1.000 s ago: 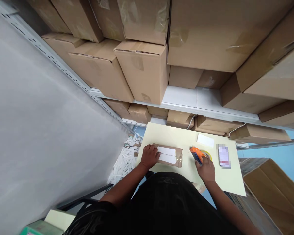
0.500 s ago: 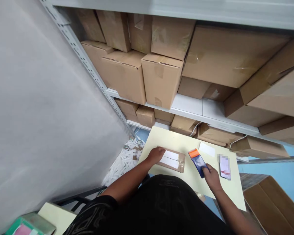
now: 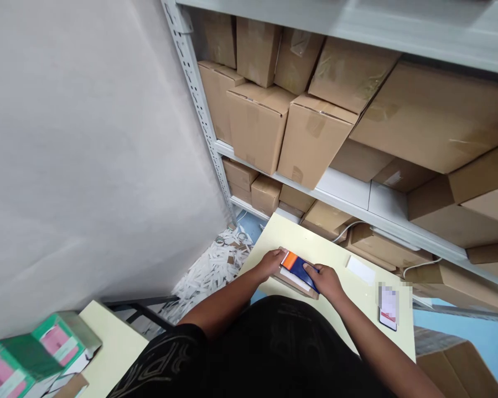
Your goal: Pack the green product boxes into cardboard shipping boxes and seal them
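Observation:
A small brown cardboard parcel [image 3: 291, 285] with a white label lies on the pale yellow table [image 3: 257, 243], in front of my body. My left hand [image 3: 270, 263] is closed at the parcel's left end. In my right hand [image 3: 327, 281] is a flat blue-and-orange object [image 3: 301, 271], gripped at its blue end. It lies over the parcel and hides much of the label. The orange end reaches my left fingertips; whether they also pinch it, I cannot tell.
A white paper [image 3: 360, 270] and a phone [image 3: 388, 307] lie on the table's right side. Shelves with cardboard boxes [image 3: 315, 135] stand behind. Paper strips [image 3: 209, 273] litter the floor at left. Green boxes [image 3: 37, 348] sit lower left; an open carton [image 3: 460, 365] stands lower right.
My right hand has moved left, bringing the blue-and-orange object from beside the parcel to over it. My left hand stays at the parcel's left end. The camera view has turned.

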`<action>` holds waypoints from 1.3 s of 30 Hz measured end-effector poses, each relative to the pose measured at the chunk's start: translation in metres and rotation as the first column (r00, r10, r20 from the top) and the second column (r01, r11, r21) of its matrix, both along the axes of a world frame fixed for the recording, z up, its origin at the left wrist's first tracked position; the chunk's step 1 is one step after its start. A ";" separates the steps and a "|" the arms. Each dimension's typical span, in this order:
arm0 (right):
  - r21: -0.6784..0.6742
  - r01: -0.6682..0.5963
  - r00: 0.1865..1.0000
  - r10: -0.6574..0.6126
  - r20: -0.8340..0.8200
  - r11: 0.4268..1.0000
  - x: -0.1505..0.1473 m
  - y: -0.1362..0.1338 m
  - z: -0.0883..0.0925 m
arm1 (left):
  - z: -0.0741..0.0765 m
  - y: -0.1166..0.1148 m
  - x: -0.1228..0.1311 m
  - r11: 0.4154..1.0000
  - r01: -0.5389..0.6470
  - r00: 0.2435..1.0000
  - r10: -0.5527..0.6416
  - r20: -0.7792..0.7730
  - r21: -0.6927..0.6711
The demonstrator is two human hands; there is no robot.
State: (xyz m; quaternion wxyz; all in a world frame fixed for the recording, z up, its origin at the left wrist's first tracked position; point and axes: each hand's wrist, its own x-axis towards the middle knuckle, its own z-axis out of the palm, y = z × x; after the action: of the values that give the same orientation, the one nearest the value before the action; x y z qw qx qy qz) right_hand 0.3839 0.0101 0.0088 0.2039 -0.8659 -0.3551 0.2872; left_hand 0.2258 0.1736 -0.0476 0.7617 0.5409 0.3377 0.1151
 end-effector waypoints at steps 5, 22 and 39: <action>0.016 -0.013 1.000 0.013 -0.021 1.000 0.002 0.003 -0.001 | -0.004 0.005 -0.004 0.999 -0.005 1.000 0.005 -0.002 -0.042; -0.281 -0.146 0.976 0.185 0.117 0.949 0.011 0.000 0.020 | -0.060 0.051 -0.043 0.775 0.104 0.946 0.117 -0.303 0.623; -0.321 -0.098 0.985 0.137 0.102 0.942 0.016 0.007 0.012 | -0.031 0.015 -0.027 0.270 0.401 0.899 -0.302 -0.319 0.875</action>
State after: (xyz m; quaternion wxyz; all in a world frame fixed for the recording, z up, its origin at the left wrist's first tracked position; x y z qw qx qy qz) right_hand 0.3995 0.0170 0.0211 0.0236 -0.8806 -0.3677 0.2980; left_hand 0.1992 0.1882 -0.0786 0.3124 0.9383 0.1183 0.0892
